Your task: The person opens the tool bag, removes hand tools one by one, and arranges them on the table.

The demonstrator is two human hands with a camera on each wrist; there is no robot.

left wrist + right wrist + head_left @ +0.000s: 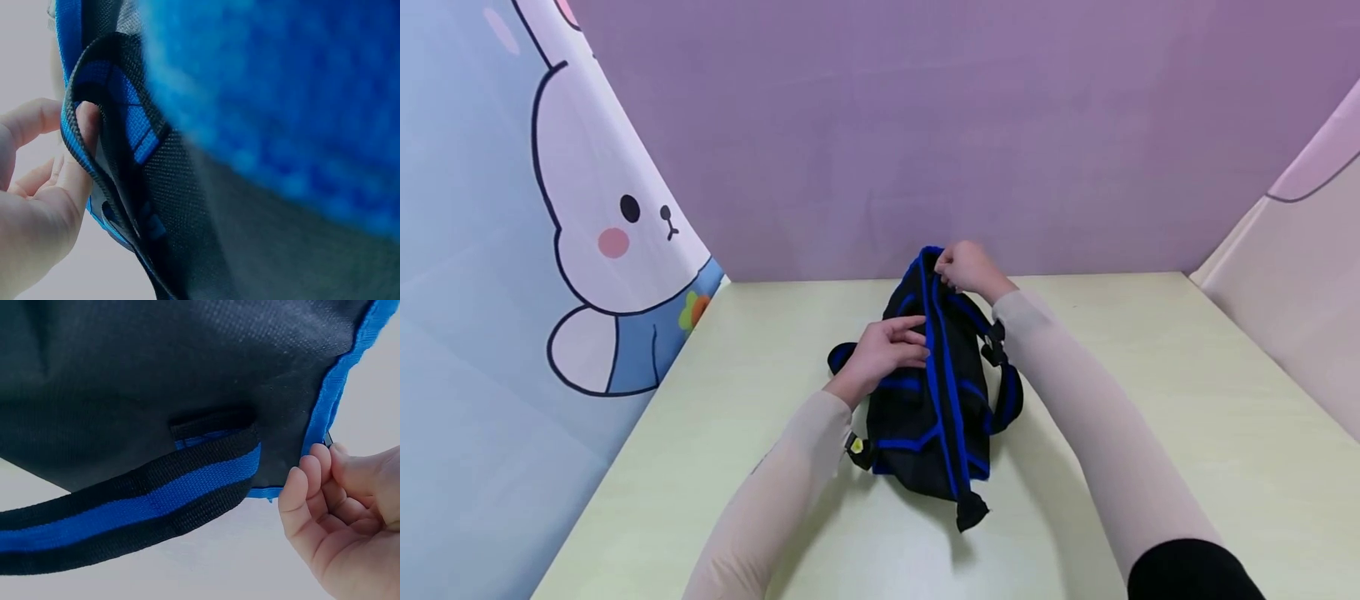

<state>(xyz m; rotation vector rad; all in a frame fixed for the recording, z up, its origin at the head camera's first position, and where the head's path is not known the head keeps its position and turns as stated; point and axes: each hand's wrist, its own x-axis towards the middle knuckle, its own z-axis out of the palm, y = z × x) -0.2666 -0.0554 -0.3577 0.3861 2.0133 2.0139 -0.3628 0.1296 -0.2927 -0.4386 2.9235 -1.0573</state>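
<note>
Just nearside of the R hand's pinch lay the black-and-blue backpack, long axis running from that grip back twd the person; R hand was at its far end, L hand approx. midway down, on the L side. R thumb + fingertips pinched a small dark tab at the bag's edge (prob. zip pull, too small to be sure), forearm angled fwd and leftward; L fingers, near-straight, rested vs. the bag w/o visible grip.
</note>
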